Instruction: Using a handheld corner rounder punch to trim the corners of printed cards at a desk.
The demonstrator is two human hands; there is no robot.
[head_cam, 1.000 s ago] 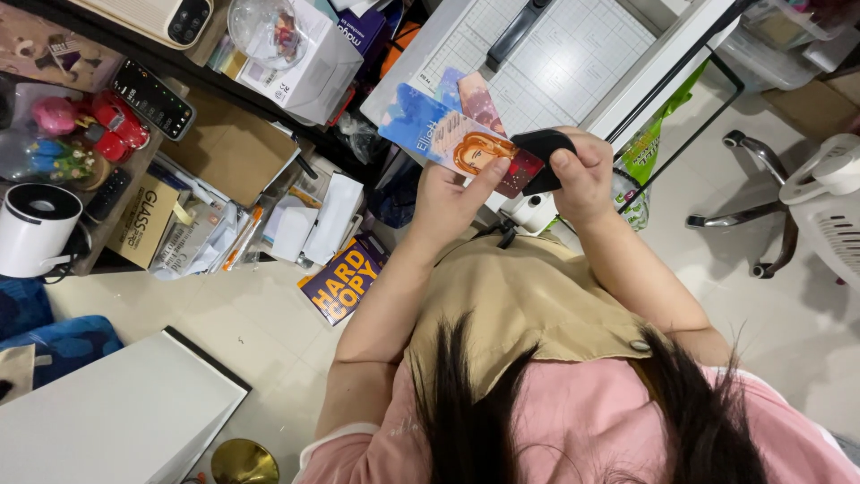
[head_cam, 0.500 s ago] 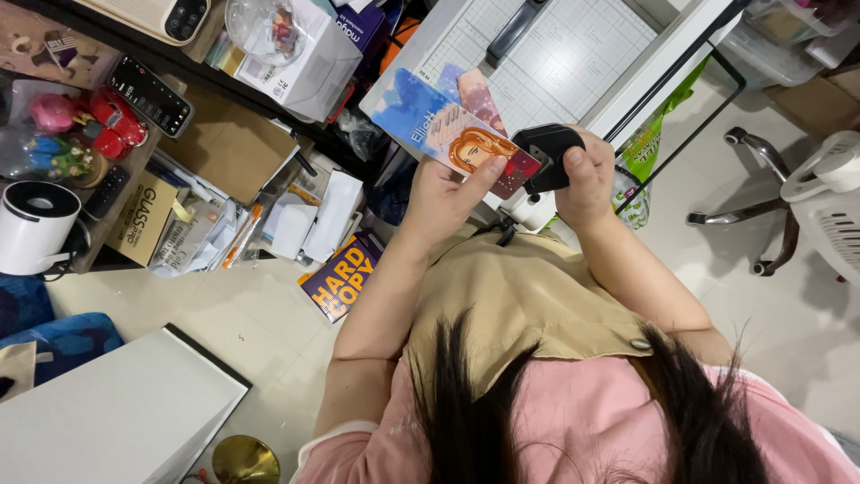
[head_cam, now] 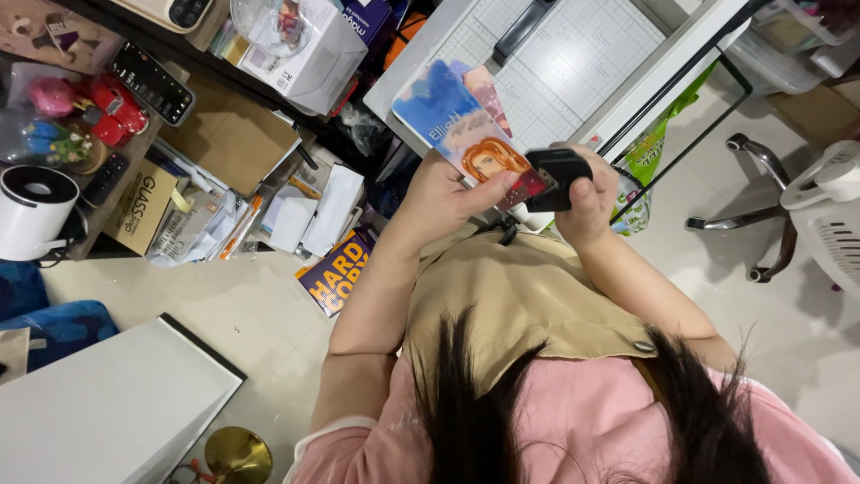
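Observation:
My left hand (head_cam: 443,197) grips a long illustrated card (head_cam: 464,134), blue at the far end with an orange-haired figure near my fingers; a second card peeks out behind it. My right hand (head_cam: 587,202) is closed around a small black punch tool (head_cam: 557,168), whose mouth sits on the card's near dark-red corner. Both hands are held up in front of my chest, over the edge of a white cutting mat (head_cam: 555,63).
A cluttered shelf at left holds a white box (head_cam: 313,54), a cardboard sheet (head_cam: 231,136), papers, a purple book (head_cam: 339,272) and a white round device (head_cam: 34,211). A white board (head_cam: 107,403) lies lower left. An office chair base (head_cam: 761,197) stands at right.
Both hands with the card and punch shifted slightly right and nearer to me. The punch has turned in my right hand and now sits over the card's corner.

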